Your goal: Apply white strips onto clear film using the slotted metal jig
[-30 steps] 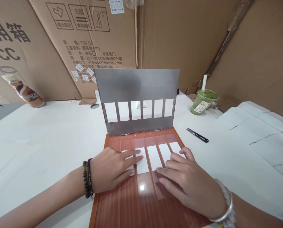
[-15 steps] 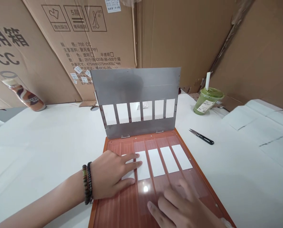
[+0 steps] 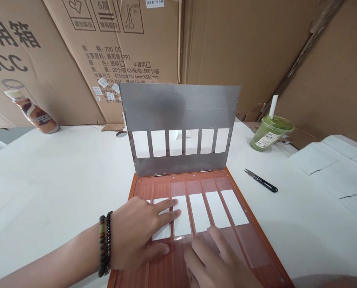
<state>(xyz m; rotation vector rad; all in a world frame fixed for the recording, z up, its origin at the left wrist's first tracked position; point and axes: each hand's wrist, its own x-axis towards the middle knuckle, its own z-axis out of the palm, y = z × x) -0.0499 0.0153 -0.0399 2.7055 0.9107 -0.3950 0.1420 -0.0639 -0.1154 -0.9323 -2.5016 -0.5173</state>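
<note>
A reddish-brown board (image 3: 163, 272) with long grooves lies before me, a grey metal plate (image 3: 154, 108) with several rectangular windows standing upright on hinges at its far edge. White rectangular cards (image 3: 199, 212) lie side by side across it, and clear glossy film seems to show around them. My left hand (image 3: 142, 230) rests palm down at the left, fingers spread, two fingertips on a white card near the middle. Lower right of it, my right hand (image 3: 216, 260) hovers over or touches the board, index finger stretched toward a card's near edge, other fingers bent. Its thumb is hidden.
Black thread snips (image 3: 260, 181) lie right of the board. Behind them stand a green drink cup (image 3: 268, 134) with a straw and white sheets (image 3: 331, 164). A bottle (image 3: 36, 114) stands far left. Cardboard boxes (image 3: 226, 48) wall off the white table's back.
My right hand has moved up and its index finger now reaches the cards' near edges. My left hand stays on the cards, its thumb lower. The view has shifted slightly.
</note>
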